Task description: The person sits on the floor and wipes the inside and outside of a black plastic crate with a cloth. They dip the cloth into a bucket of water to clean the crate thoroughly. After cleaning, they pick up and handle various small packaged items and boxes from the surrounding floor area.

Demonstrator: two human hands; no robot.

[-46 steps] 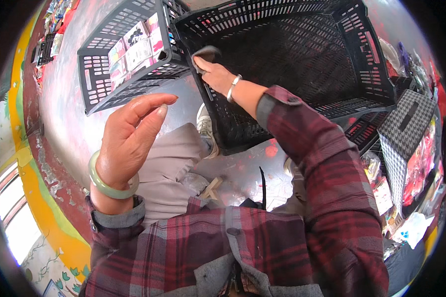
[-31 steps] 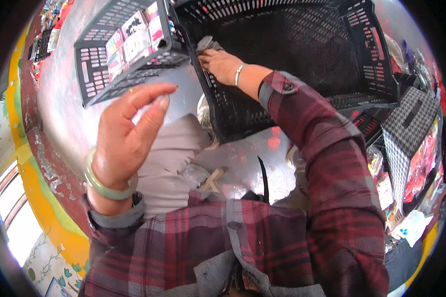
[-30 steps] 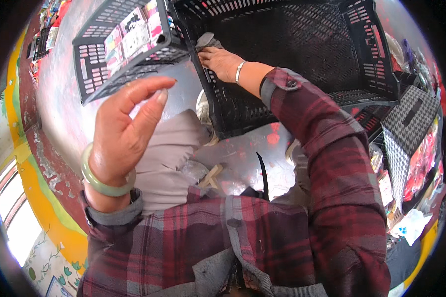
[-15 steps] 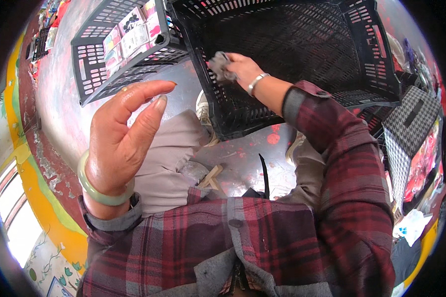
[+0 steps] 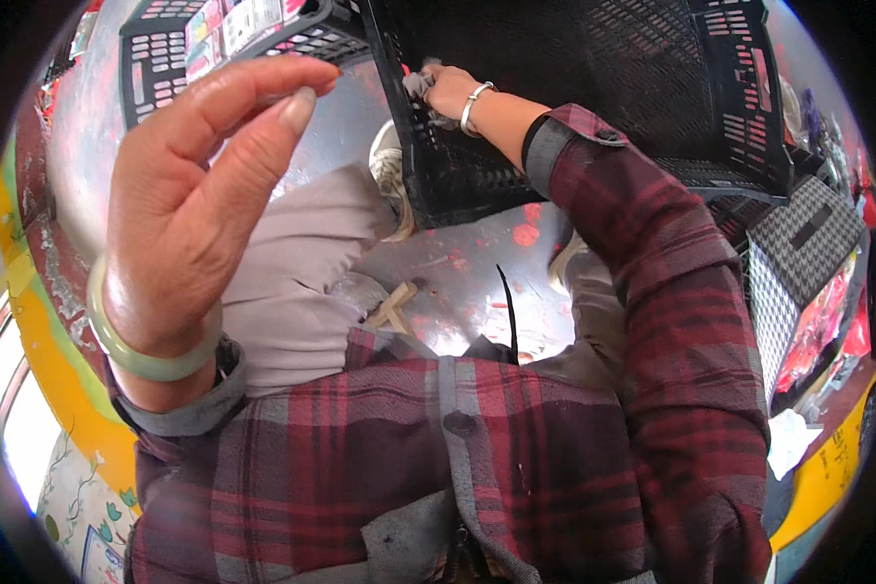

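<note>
My right hand [image 5: 451, 91], with a silver bracelet at the wrist, is closed on a crumpled grey cloth [image 5: 418, 86]. It reaches inside the large black plastic crate [image 5: 565, 73], and the cloth is at the crate's slotted left wall. My left hand [image 5: 190, 195], wearing a pale green bangle, is raised on the left, nearer to the camera. Its thumb and index finger curve toward each other with their tips close, and I see nothing held between them. The other fingers are mostly hidden behind the index finger.
A second dark crate [image 5: 156, 73] at the upper left holds pink-and-white packages [image 5: 253, 21]. The houndstooth-patterned box [image 5: 806, 229] stands to the right, beside red plastic-wrapped goods [image 5: 816, 336]. My shoe [image 5: 387, 165] is close to the large crate. Red spots mark the grey floor [image 5: 457, 258].
My right hand and the cloth have shifted slightly up along the crate's left wall. My left hand has risen, its thumb closer to the index finger. The whole view has shifted a little.
</note>
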